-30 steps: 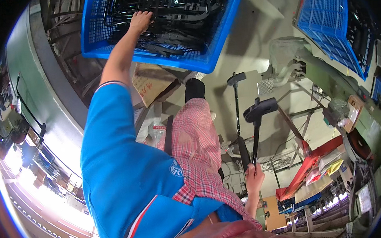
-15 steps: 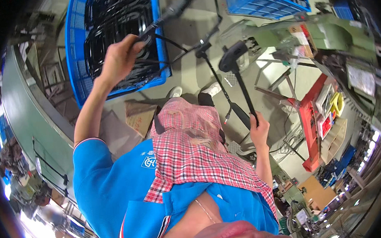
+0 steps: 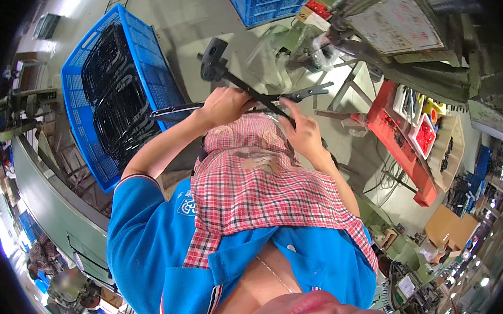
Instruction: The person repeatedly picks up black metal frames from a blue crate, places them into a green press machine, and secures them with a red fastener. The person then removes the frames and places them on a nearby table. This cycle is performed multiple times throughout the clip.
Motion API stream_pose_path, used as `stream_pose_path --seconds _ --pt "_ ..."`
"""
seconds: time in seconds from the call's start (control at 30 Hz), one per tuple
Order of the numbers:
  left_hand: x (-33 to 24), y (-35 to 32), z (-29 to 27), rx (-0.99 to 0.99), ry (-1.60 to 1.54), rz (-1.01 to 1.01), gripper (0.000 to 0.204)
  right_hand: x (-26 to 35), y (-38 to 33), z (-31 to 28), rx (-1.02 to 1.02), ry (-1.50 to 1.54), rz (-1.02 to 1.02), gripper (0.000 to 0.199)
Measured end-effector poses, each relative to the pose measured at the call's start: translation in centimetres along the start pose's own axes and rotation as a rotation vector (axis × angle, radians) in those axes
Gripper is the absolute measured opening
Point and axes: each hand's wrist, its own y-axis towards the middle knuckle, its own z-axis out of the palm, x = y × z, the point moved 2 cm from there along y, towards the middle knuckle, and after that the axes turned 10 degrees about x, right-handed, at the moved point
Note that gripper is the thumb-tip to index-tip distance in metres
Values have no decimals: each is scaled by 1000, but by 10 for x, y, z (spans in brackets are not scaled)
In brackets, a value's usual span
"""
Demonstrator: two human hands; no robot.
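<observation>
Both hands up at center of frame, w/ two long black metal parts crossed between them. Left hand (image 3: 223,105), center-left, fingers closed around the flat black bar (image 3: 175,110), which runs roughly level out toward the left, its far end over the edge of the blue crate (image 3: 78,98). Right hand (image 3: 301,133), just right of center, fingers partly curled, thumb and fingertips touching the black rod (image 3: 248,92) where it passes by; can't tell if it's a firm grip. Rod slants from upper left to lower right, w/ a chunky black head (image 3: 215,57) at its top end, above the left hand. A thinner black strip (image 3: 305,91) sticks out to the right past the right hand.

Blue crate sits upper left, full of more black metal frames (image 3: 111,90). Second blue crate (image 3: 266,2) at top center. Red bench (image 3: 401,143) w/ small trays of parts at right. Red plaid apron (image 3: 259,196) over blue shirt (image 3: 142,248) fills lower center.
</observation>
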Motion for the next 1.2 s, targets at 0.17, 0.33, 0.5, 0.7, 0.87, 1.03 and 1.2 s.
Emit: stream_pose_path --seconds 0.17,0.33,0.5,0.7,0.87,1.03,1.2 --pt "-16 76 -48 51 73 36 32 -30 37 -52 48 -74 190 74" --pt "-14 120 -79 -10 126 134 30 -42 63 -86 0 -67 251 60" --pt "-3 142 -98 17 150 190 28 -42 77 -87 -45 -163 248 56" --pt "-1 153 -101 111 175 184 29 -48 79 -78 -74 -189 261 55" --pt "2 162 -105 86 157 219 27 -47 84 -80 -94 -186 277 55" --pt "13 164 -103 113 167 237 28 -37 90 -74 -82 -154 343 53" --pt "26 167 -84 131 138 221 27 -44 91 -58 -70 -123 403 48"
